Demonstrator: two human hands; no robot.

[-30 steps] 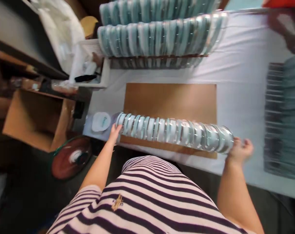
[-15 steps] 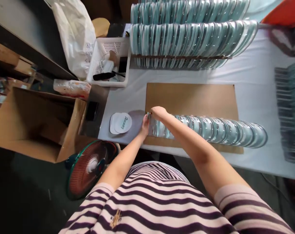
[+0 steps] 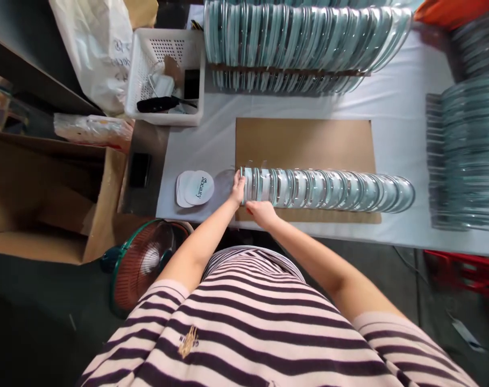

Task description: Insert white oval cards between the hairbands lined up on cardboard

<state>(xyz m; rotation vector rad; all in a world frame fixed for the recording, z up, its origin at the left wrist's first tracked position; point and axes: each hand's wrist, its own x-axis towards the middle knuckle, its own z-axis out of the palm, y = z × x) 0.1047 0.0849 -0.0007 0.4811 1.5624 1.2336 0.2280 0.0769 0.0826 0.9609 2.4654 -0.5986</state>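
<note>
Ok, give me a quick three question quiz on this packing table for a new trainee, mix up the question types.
1. True or false: the row of clear round cases lies on the brown cardboard sheet.
2. Which end of that row are the left hand and right hand at? A) the end near the white labels B) the middle C) the far end
3. Fill in: the white basket stands beside a white plastic ____.

Key: 1 true; 2 A, both hands touch the end near the white labels; 3 bag.
</note>
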